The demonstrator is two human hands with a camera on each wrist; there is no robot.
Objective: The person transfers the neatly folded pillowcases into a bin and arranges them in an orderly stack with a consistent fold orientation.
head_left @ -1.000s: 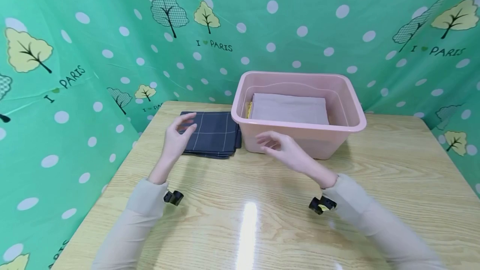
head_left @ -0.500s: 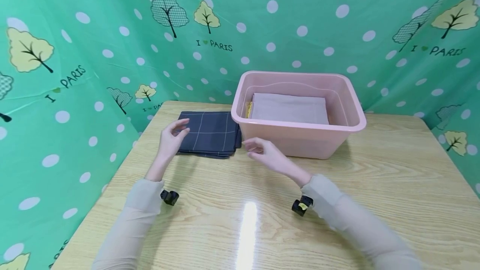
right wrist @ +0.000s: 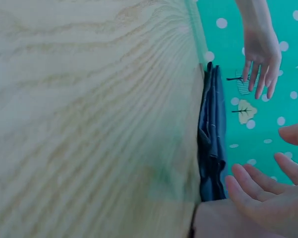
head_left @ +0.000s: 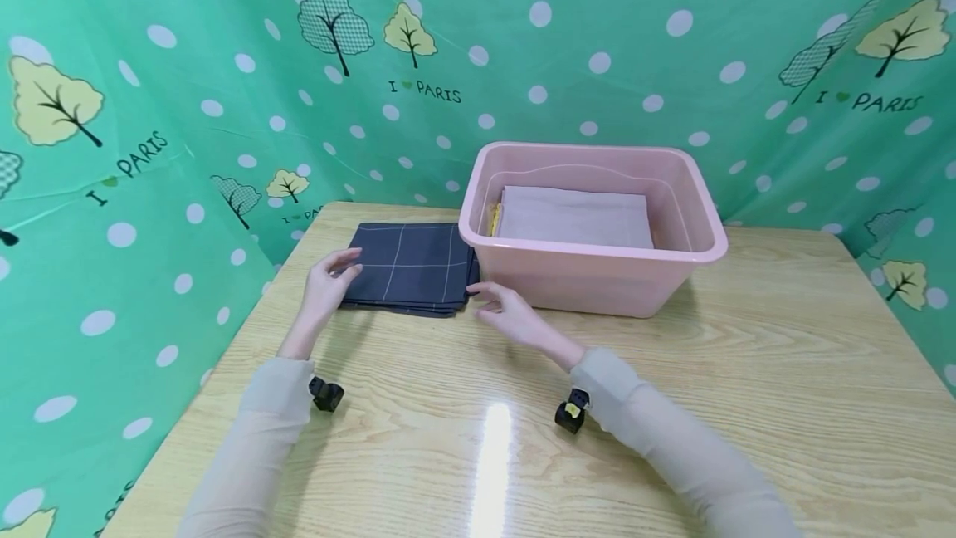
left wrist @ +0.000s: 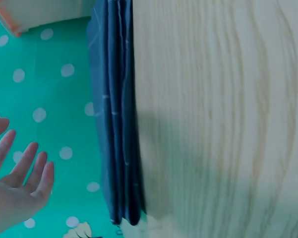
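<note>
A folded dark navy cloth (head_left: 418, 264) with thin white check lines lies flat on the table, its stacked layers showing along the near edge. My left hand (head_left: 327, 282) hovers by its left side, fingers loosely bent and holding nothing. Near the cloth's right front corner hangs my right hand (head_left: 509, 311), likewise with nothing in it. In the left wrist view the folded layers (left wrist: 116, 109) stand apart from the fingers (left wrist: 25, 166). The right wrist view shows both hands above the cloth (right wrist: 212, 134) with a gap from it.
Right of the cloth stands a pink plastic tub (head_left: 590, 276). Inside it lies a folded pale grey cloth (head_left: 575, 216), with a bit of something yellow (head_left: 496, 219) at its left. A green dotted curtain (head_left: 523, 48) closes off the back and sides of the wooden table (head_left: 418, 438).
My right hand has moved left and slightly down from the tub's front toward the cloth's right corner. The left hand has shifted left and down to the cloth's left side.
</note>
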